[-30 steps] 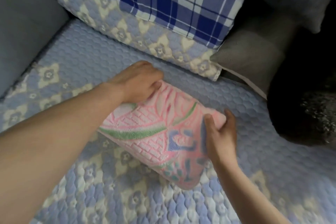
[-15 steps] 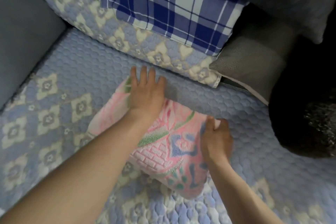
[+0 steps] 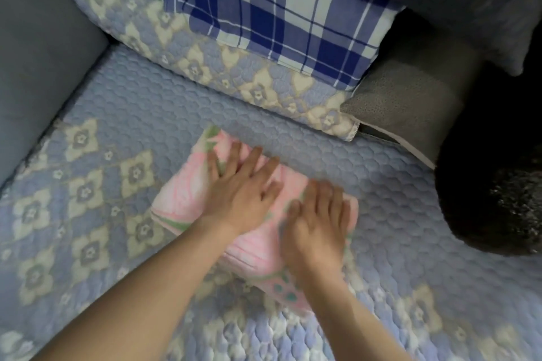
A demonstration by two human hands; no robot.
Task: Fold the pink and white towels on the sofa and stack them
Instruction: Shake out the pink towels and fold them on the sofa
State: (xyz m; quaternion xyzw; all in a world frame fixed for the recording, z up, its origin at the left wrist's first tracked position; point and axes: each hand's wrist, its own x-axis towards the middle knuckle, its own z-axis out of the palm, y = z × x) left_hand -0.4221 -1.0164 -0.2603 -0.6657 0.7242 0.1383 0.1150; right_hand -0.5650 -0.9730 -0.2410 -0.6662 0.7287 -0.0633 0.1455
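Both hands flat, fingers straight, gripping nothing: left hand (image 3: 240, 199) presses the far half of the pink towel (image 3: 176, 202), right hand (image 3: 315, 224) its right end. Towel lies folded directly under both palms on the quilted sofa cover (image 3: 146, 97), in front of the plaid pillow (image 3: 272, 14). Long axis runs far-left to near-right. White towel not in view.

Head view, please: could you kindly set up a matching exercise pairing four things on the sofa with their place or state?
Things:
1. pink towel
2. plaid cushion
3. left hand
4. grey cushion

Descriptions:
A. leaning on the backrest
B. folded on the seat cover
C. right of the plaid one
D. flat, fingers spread on the towel

Pairs: 1-B, 2-A, 3-D, 4-C
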